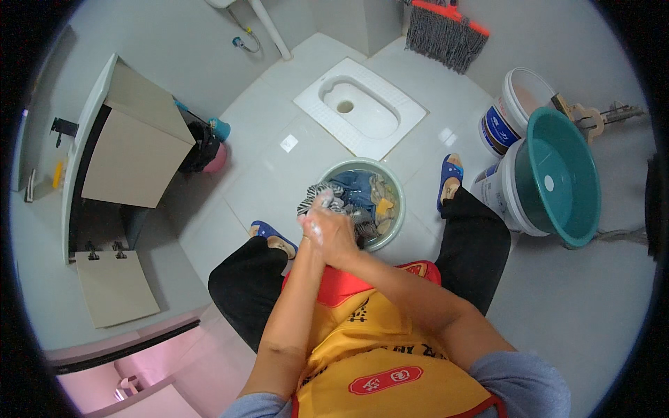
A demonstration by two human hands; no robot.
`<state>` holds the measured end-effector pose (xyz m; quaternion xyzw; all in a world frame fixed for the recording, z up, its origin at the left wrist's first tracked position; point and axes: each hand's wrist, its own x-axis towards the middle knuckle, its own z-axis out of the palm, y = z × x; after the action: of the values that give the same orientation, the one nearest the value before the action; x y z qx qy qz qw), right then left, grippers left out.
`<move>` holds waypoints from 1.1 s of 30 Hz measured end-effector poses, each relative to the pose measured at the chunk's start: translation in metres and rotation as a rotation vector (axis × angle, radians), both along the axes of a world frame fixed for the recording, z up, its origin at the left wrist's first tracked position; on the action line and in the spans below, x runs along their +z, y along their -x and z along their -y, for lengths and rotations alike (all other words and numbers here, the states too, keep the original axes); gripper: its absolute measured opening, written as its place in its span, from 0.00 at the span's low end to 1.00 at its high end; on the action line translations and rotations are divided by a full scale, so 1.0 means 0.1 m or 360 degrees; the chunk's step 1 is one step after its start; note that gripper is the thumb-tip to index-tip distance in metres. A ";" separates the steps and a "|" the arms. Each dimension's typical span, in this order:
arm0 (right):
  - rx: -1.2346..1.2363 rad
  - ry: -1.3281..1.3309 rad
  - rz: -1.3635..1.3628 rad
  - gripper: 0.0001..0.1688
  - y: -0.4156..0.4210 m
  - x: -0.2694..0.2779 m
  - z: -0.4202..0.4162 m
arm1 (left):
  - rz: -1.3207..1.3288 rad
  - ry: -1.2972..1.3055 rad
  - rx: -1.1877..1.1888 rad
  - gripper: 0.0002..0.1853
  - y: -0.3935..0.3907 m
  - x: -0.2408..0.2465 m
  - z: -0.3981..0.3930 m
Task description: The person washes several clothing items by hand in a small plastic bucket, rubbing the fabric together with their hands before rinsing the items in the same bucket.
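Note:
My hands are together over the left rim of a pale green plastic basin [401, 209] on the floor. My left hand [313, 222], with white suds on it, grips a black-and-white striped cloth [308, 202] that bunches out beyond the fingers. Pressed against it, my right hand [338, 237] closes on the same cloth; its fingers are partly hidden. In the basin's water lie a blue denim garment [356, 187], a beige garment [380, 184] and a grey striped cloth [364, 222]. A small yellow piece [384, 206], perhaps soap, rests on the beige garment.
A white squat toilet [387, 140] is set in the tiled floor beyond the basin. On the right, a teal basin [562, 177] leans by white buckets [502, 128]. A mop [444, 39] stands against the wall. At left are a vanity cabinet [138, 162] and a bagged bin [214, 159].

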<state>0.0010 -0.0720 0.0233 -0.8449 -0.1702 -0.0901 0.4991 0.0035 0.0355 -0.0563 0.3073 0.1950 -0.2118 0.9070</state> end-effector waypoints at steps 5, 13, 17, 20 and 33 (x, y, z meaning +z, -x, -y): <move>-0.0410 -0.0190 -0.0316 0.15 -0.49 -0.33 0.33 | -0.0345 -0.0176 0.0127 0.16 0.09 0.51 0.45; -0.0402 -0.0224 -0.0303 0.19 -0.31 -0.05 0.24 | -0.0382 0.0013 0.0251 0.15 0.13 0.64 0.49; -0.0133 -0.0434 -0.1040 0.28 -0.72 -0.37 0.60 | -0.0139 0.0046 0.0132 0.18 0.22 0.75 0.42; 0.0503 -0.1290 -0.1606 0.36 -0.73 -0.44 0.90 | 0.0042 0.0252 0.0090 0.25 0.21 1.02 0.38; 0.0443 -0.0837 -0.1071 0.38 -0.54 -0.40 1.27 | -0.0107 0.0304 0.0434 0.29 0.08 0.77 0.09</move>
<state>0.0554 -0.1987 -0.0168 -0.6407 -0.0816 0.2175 0.7318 -0.0044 0.0260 0.0209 0.1829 0.2442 -0.1146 0.9454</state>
